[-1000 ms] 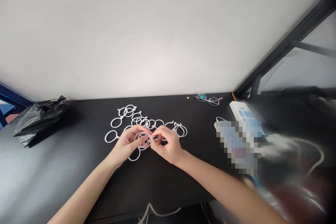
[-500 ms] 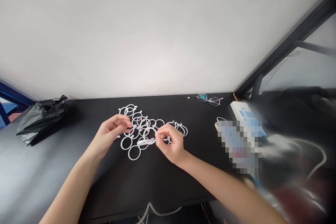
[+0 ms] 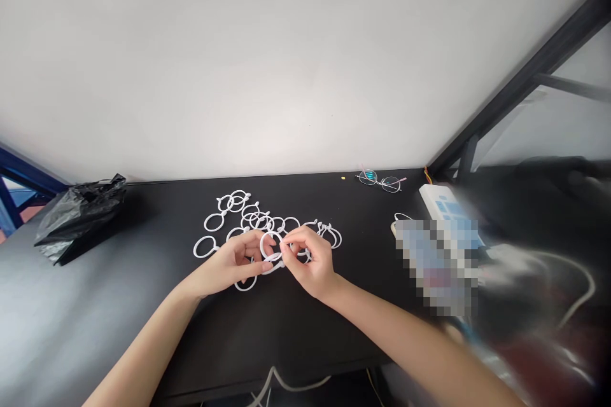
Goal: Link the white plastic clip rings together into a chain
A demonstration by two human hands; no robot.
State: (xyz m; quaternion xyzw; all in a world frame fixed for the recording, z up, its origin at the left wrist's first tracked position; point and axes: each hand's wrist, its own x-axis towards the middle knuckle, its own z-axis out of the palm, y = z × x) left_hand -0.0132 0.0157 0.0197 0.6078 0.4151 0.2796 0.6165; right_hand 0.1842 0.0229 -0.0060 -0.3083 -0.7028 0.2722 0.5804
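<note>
White plastic curtain rings with small hooks lie in a loose, interlinked pile [image 3: 252,221] on the black desk [image 3: 296,198]. One white ring [image 3: 270,234] stands up from the pile's front, between my hands. My right hand [image 3: 308,261] pinches it from the right. My left hand [image 3: 231,264] reaches in from the left, its fingertips closed on the same ring. Another ring [image 3: 245,286] lies below my left hand, partly hidden by it. Where the held ring links with the others is hidden by my fingers.
A black plastic bag [image 3: 79,219] lies at the desk's left. Wire-framed glasses [image 3: 379,181] sit near the back edge. A white device with blue markings [image 3: 442,200] stands at the right beside a pixelated patch [image 3: 434,267]. White cables [image 3: 286,381] hang below the front edge.
My left hand has come back down from the upper left and now meets the ring that my right hand holds. That ring has turned more upright.
</note>
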